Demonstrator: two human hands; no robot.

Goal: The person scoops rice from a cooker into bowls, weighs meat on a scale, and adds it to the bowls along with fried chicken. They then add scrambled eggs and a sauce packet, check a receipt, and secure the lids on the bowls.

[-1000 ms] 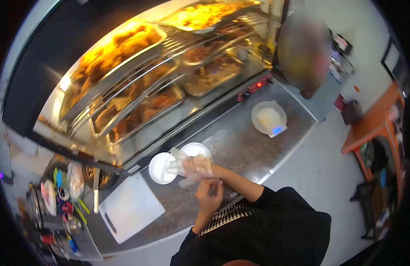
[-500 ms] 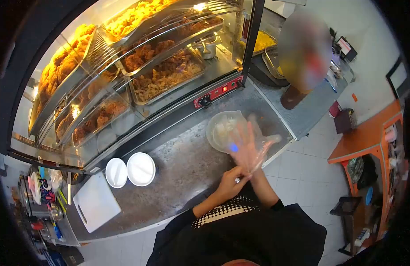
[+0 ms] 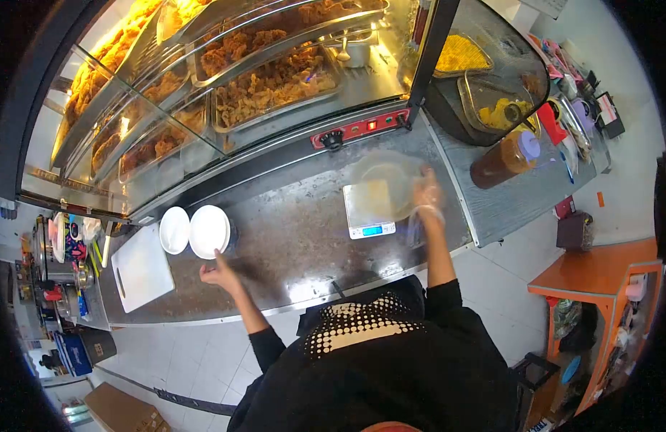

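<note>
My left hand [image 3: 222, 275] reaches to the white bowls at the left of the counter, its fingers apart and its index finger near the rim of the right-hand bowl [image 3: 209, 232]. A second white bowl [image 3: 175, 230] sits beside that one. In a clear plastic glove, my right hand [image 3: 428, 194] is blurred by motion and holds the side of a translucent bowl [image 3: 401, 173]. That bowl is over a white digital scale [image 3: 369, 229] with a lit blue display.
A glass warmer [image 3: 225, 155] with trays of fried food lines the counter's back. A white cutting board [image 3: 141, 268] lies at the left. On the right side table [image 3: 516, 201] stand a brown sauce bottle [image 3: 502, 162] and a dark-rimmed container of yellow food [image 3: 462, 54].
My hands have parted: the left moved to the white bowls, the right took hold of the translucent bowl. The scale has come into view. The co-worker-like blurred shape at upper right is gone.
</note>
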